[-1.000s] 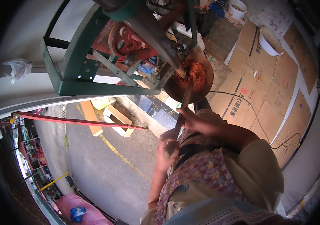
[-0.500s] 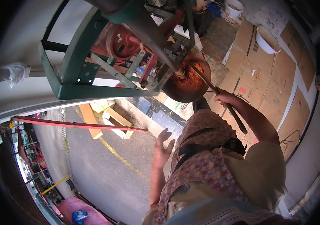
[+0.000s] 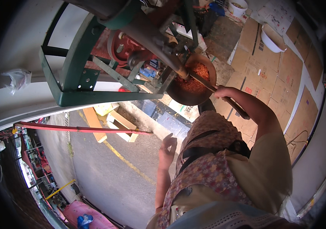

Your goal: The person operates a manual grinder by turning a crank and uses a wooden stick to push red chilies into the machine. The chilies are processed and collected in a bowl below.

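Note:
My right hand is wrapped round a long wooden stick. The stick's far end dips into a round, dark brown bowl, beside the lower tip of a thick machine shaft. Coarse red chopped or ground stuff lies in the bowl; its exact kind I cannot make out. Away from the bowl, my left hand is raised in the air left of my flowered apron. Its fingers are loosely bent and apart, with nothing visible in them.
A green metal frame with a red wheel stands at upper left. A red bar crosses below it, near an open carton. Flattened cardboard covers the floor at right, with a white basin on it.
My right hand has shifted slightly up and left, swinging the stick to a flatter slant. My left fingers have curled in more. The machine's wheel has turned and its linkage moved.

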{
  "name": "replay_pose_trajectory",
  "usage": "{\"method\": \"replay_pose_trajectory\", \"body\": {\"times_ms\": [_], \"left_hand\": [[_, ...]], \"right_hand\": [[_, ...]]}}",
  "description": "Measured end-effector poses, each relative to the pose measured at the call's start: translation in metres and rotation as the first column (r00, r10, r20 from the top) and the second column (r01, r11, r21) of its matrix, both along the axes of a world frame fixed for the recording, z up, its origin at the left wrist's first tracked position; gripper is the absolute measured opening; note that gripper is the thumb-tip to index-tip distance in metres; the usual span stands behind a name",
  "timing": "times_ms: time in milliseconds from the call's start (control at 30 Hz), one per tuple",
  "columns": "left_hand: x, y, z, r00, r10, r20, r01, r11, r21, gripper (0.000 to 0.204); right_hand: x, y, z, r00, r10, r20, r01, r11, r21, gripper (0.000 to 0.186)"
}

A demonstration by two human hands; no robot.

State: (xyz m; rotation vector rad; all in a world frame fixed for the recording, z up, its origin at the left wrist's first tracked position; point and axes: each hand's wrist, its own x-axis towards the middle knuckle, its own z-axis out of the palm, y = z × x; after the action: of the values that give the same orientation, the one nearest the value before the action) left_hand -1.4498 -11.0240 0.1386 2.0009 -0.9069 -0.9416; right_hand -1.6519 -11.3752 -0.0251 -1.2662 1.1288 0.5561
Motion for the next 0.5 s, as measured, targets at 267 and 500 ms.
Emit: {"method": "replay_pose_trajectory", "body": {"times_ms": [267,500], "left_hand": [[-0.002,-0.015,0.008,0.995,-0.067,-0.073,0.070,0.997,0.038,0.033],[-0.014,-0.050,0.043,0.967,-0.187,-0.172,0.189,0.982,-0.006,0.035]], "right_hand": [[-0.042,0.025,0.037,0.856,-0.505,-0.113,0.474,0.677,0.563,0.018],[-0.020,0.096,0.087,0.350,-0.868,-0.352,0.768,0.051,0.639,0.038]]}}
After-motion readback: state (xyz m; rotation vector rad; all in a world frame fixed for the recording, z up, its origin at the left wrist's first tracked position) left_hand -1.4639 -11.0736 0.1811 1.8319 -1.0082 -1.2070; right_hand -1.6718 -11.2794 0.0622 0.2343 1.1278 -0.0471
